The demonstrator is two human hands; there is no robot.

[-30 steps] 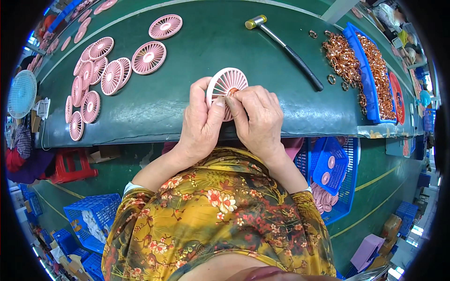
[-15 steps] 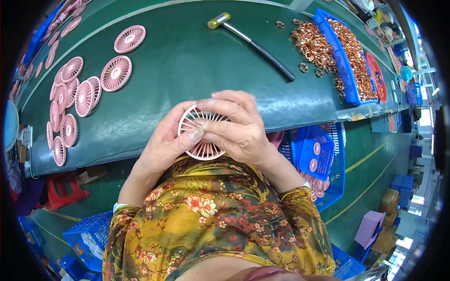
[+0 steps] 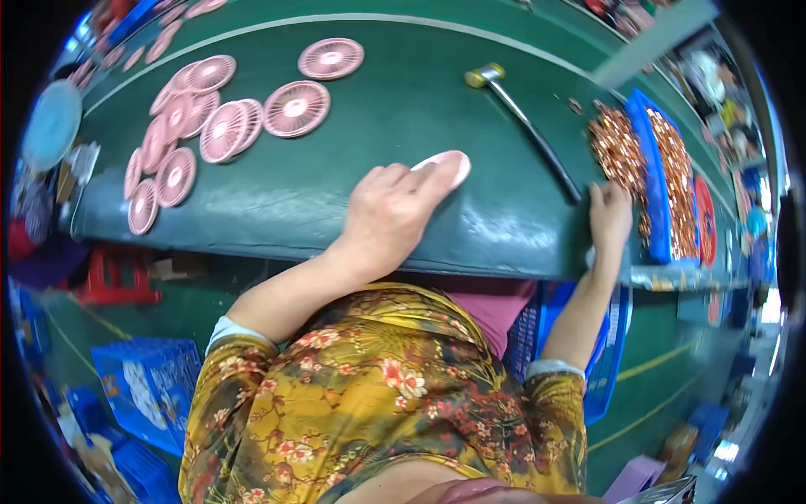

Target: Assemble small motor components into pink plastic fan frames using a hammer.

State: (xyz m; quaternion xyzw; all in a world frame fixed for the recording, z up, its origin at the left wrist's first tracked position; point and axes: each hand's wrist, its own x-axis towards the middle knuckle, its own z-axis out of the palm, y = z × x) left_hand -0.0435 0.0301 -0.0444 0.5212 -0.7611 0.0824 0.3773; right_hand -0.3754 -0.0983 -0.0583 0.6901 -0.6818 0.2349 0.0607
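Note:
My left hand (image 3: pixel 390 210) is closed around a round pink fan grille (image 3: pixel 457 165), held over the front part of the green table. Most of the grille is covered by the fingers; only its far rim shows. Out to the right, my right hand (image 3: pixel 610 214) is at the near side of a loose pile of copper-coloured metal rings (image 3: pixel 614 147). Its fingers are bent together, and whatever is between them is hidden. Beside the pile stands a long blue tray (image 3: pixel 653 181) filled with more of these rings.
A hammer (image 3: pixel 537 139) with a black grip lies left of the rings. Several pink grilles (image 3: pixel 224 132) are spread over the left of the green table (image 3: pixel 369 118). Beyond the blue tray is a red dish (image 3: pixel 705 220). Blue crates (image 3: pixel 151 386) stand below the table.
My hands have come apart. The left now holds the grille alone, farther forward on the table; the right has let go of it and reached right to the rings. The view has shifted.

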